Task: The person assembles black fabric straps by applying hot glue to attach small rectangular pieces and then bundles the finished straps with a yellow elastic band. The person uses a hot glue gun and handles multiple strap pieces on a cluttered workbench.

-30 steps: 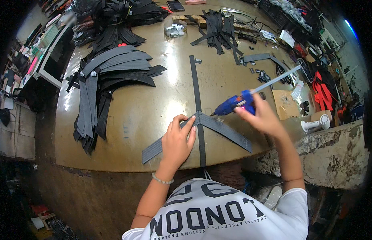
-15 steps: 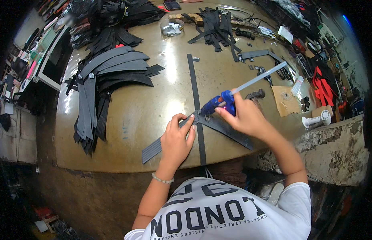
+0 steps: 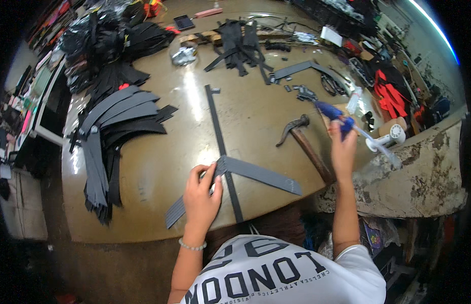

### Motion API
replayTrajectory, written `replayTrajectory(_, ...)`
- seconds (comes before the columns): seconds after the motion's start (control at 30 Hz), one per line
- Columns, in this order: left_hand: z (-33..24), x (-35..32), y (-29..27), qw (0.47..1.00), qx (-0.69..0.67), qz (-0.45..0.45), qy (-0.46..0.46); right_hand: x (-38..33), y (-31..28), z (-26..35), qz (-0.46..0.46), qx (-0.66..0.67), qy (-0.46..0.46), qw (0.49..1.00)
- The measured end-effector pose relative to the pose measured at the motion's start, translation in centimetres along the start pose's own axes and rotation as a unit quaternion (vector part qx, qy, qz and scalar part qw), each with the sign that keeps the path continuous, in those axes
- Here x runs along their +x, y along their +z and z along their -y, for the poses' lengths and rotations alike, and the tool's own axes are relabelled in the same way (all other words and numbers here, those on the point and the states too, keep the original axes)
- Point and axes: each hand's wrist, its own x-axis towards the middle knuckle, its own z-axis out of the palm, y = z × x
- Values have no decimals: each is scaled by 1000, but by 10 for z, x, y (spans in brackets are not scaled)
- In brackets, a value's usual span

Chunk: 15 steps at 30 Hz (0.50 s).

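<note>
My right hand grips a blue hot glue gun, held over the right side of the table with its nozzle towards the far left. A long translucent glue stick sticks out of its back end. My left hand presses its fingers on a grey ribbed strap bent into a wide V, at the left of its peak. Part of the left arm is hidden under that hand. A narrow dark strip runs under the peak, from mid-table to the near edge. Between the strap and my right hand lies a hammer.
A heap of grey and black straps covers the left side. Far back are black strips, a clear tub of small parts and a phone. At right lie a white spool and red straps.
My right hand has carried the glue gun off the strap's peak to the right, uncovering the hammer. My left hand stays on the strap. The whole view has shifted.
</note>
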Motion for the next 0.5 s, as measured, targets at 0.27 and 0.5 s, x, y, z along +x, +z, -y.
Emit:
replayTrajectory(0.27,5,1,3,1000,-4,-18,14,7,-68,-20,84,-411,124,899)
replayTrajectory(0.5,5,0,3,999,-12,-27,25,59,160,57,292,38,-254,921)
